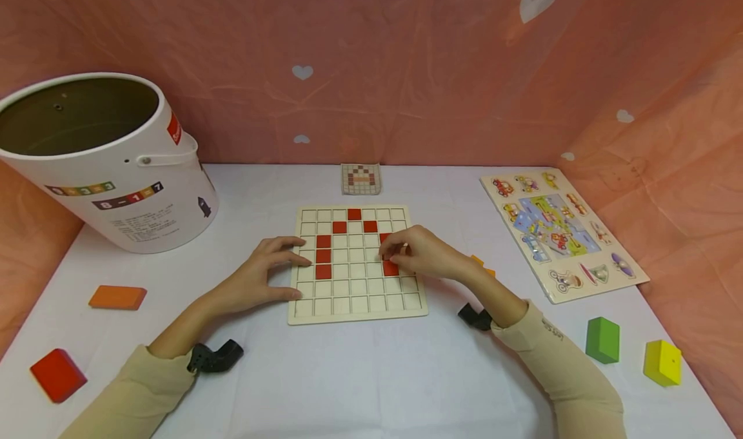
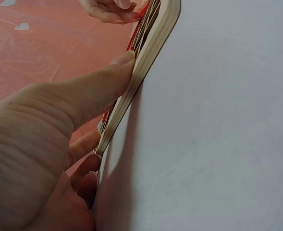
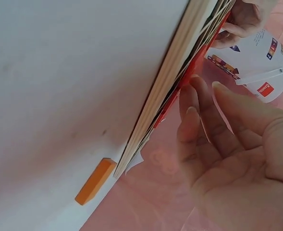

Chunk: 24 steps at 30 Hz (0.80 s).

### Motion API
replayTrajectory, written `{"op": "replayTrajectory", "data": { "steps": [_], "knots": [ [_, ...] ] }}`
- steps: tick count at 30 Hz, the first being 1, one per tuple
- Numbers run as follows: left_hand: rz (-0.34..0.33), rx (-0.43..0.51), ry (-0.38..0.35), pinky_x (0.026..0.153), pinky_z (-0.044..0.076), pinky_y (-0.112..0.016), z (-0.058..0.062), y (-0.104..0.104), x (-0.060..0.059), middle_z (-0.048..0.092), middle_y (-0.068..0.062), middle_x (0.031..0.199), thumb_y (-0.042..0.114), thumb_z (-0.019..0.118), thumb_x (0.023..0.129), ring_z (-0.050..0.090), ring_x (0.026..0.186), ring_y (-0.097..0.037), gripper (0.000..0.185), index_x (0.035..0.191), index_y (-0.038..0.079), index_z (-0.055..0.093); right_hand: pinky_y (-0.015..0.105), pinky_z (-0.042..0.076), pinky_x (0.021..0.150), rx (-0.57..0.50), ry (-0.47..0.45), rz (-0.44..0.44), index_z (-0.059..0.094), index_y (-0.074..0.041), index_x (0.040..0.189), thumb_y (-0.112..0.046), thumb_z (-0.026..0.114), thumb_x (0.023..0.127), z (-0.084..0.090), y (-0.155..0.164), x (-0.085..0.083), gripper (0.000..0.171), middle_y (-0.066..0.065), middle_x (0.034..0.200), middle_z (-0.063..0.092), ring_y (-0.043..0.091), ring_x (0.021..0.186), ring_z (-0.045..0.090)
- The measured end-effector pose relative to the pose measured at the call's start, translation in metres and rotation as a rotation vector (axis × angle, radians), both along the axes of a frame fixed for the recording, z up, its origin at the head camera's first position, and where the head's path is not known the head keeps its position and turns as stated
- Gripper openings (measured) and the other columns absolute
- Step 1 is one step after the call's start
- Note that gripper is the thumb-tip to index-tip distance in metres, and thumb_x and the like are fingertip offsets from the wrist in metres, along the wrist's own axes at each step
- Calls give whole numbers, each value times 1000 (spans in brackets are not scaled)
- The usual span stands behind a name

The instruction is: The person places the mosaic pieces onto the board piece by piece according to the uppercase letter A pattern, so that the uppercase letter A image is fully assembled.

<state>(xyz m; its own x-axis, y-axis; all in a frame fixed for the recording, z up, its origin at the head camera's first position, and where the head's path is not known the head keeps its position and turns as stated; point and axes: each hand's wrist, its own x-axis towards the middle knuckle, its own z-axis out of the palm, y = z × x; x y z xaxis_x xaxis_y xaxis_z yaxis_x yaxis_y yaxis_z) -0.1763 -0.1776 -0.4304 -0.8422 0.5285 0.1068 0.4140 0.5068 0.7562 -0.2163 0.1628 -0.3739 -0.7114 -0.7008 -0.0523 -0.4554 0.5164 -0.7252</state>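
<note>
A pale wooden grid board (image 1: 354, 305) lies flat on the white table. Red square tiles fill several of its cells, with one tile (image 1: 354, 214) at the top and columns down both sides. My left hand (image 1: 252, 279) rests at the board's left edge, fingers spread, its thumb (image 2: 100, 84) against the wooden rim. Over the right column, my right hand (image 1: 428, 253) touches a red tile (image 3: 196, 60) with its fingertips, while its thumb stands apart from them. The right hand covers part of that column in the head view.
Behind the board lies a small pattern card (image 1: 360, 178). A white bucket (image 1: 145, 200) stands at the left, a picture puzzle (image 1: 551, 233) at the right. Around lie an orange block (image 1: 118, 297), red block (image 1: 58, 374), green block (image 1: 602, 340), yellow block (image 1: 662, 363) and orange pieces (image 3: 95, 182).
</note>
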Motion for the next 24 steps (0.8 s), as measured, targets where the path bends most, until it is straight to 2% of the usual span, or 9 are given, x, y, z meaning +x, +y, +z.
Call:
{"op": "replayTrajectory", "data": {
  "steps": [3, 7, 12, 14, 19, 24],
  "knots": [
    [0, 4, -4, 108, 23, -65, -1, 0, 0, 41, -12, 148, 25, 87, 77, 27, 138, -36, 47, 119, 12, 70, 29, 50, 73, -10, -16, -12, 73, -1, 103, 6, 61, 92, 0, 1, 1, 18, 5, 94, 72, 18, 85, 62],
    [-1, 5, -6, 108, 22, -65, -1, 0, 0, 41, -12, 149, 26, 87, 78, 27, 138, -37, 47, 119, 13, 70, 33, 50, 77, -43, -9, -47, 73, 0, 105, 3, 63, 93, 3, 9, 0, 16, 7, 98, 73, 19, 88, 63],
    [-4, 3, -10, 109, 21, -66, -1, 1, 0, 41, -12, 149, 27, 87, 78, 26, 139, -37, 47, 119, 13, 70, 41, 49, 85, -82, 24, -177, 71, 2, 108, 4, 67, 90, 4, 43, -4, 18, 12, 104, 72, 24, 98, 65],
    [-3, 1, -10, 109, 21, -66, -1, 2, 0, 41, -12, 149, 28, 87, 78, 26, 139, -38, 46, 119, 14, 70, 45, 49, 89, -85, 13, -198, 69, 4, 112, 6, 66, 89, 2, 60, -6, 23, 15, 109, 70, 28, 103, 64],
    [3, -5, -11, 109, 22, -66, -1, 0, 0, 41, -12, 149, 28, 87, 78, 26, 139, -37, 47, 119, 14, 70, 51, 48, 94, -86, -46, -128, 64, 5, 122, 11, 66, 86, -4, 84, -10, 37, 18, 119, 66, 33, 110, 60],
    [4, 0, -16, 108, 22, -66, 0, 0, 0, 41, -11, 149, 28, 87, 78, 26, 139, -36, 47, 119, 14, 70, 40, 47, 90, -59, -116, -90, 64, 0, 123, 7, 72, 84, -11, 86, -14, 41, 12, 120, 66, 29, 107, 56]
  ]
}}
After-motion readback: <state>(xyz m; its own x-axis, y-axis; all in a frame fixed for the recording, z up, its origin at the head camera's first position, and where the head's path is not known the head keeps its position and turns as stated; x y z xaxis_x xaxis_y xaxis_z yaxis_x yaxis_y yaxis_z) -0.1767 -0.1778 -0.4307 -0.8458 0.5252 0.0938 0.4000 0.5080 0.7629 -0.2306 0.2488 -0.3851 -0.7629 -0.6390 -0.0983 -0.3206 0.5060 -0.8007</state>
